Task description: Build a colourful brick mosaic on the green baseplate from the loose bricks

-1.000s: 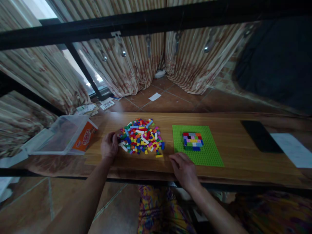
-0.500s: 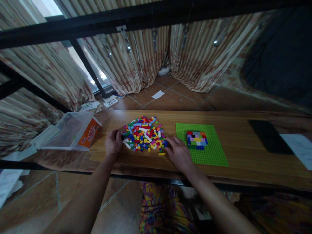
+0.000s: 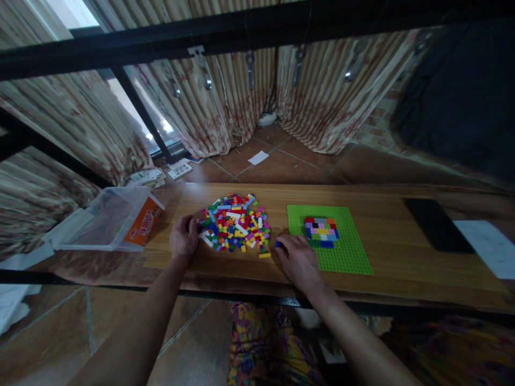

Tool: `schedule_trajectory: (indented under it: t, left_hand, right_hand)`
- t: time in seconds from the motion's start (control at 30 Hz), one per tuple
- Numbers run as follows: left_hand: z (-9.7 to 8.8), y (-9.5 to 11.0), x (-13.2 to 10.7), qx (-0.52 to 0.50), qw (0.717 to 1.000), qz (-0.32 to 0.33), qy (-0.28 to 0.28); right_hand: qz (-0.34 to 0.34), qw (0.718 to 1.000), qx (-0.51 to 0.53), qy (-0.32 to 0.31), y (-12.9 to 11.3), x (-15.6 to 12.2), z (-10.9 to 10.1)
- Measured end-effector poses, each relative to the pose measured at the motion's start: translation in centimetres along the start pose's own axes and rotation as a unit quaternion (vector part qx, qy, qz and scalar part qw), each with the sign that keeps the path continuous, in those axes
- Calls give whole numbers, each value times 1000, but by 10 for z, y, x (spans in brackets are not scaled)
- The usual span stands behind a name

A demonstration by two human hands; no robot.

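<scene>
A heap of small coloured bricks point(image 3: 235, 224) lies on the wooden table point(image 3: 386, 257). My left hand point(image 3: 183, 237) rests curled against the heap's left edge, fingers touching the bricks. My right hand point(image 3: 296, 258) sits at the heap's right side, by the near left corner of the green baseplate point(image 3: 346, 252), with its fingers pinched on a small blue brick point(image 3: 277, 244). On the baseplate stands a low flat build of mixed colours point(image 3: 321, 231). A lone yellow brick point(image 3: 264, 255) lies just in front of the heap.
A clear plastic box with an orange label point(image 3: 120, 219) lies tipped at the table's left end. A black phone point(image 3: 438, 231) and a white sheet point(image 3: 488, 247) are at the right. Curtains and a black frame stand behind; tiled floor lies below.
My right hand went from the table's front edge into the heap's right side, then drew back a little with a blue brick in its fingertips. My left hand stayed at the heap's left edge.
</scene>
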State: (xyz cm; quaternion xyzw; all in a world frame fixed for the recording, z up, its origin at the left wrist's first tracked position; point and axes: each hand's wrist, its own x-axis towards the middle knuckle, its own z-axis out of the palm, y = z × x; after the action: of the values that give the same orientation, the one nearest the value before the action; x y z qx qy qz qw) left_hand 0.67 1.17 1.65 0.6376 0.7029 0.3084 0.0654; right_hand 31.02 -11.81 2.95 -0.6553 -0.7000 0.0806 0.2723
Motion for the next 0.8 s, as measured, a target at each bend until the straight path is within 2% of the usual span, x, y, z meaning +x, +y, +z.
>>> schedule_trajectory:
  t: [0.2,0.37,0.6,0.7,0.8]
  left_hand:
    - [1,-2,1,-1,1000,6,-1]
    - [0,-2,0,5,1000,11,0]
    - [1,-4,2,7,1000,6,0]
    - [1,-4,3,13,1000,7,-3]
    - [0,-3,3,14,1000,7,-6]
  right_hand:
    - [2,998,57,-1,-5,6,7]
    - [30,997,69,-5,-18,33,5]
    - [50,992,-32,-109,-34,81,10]
    - [57,987,-50,-144,-35,88,14]
    - [52,986,-53,-150,-35,88,15]
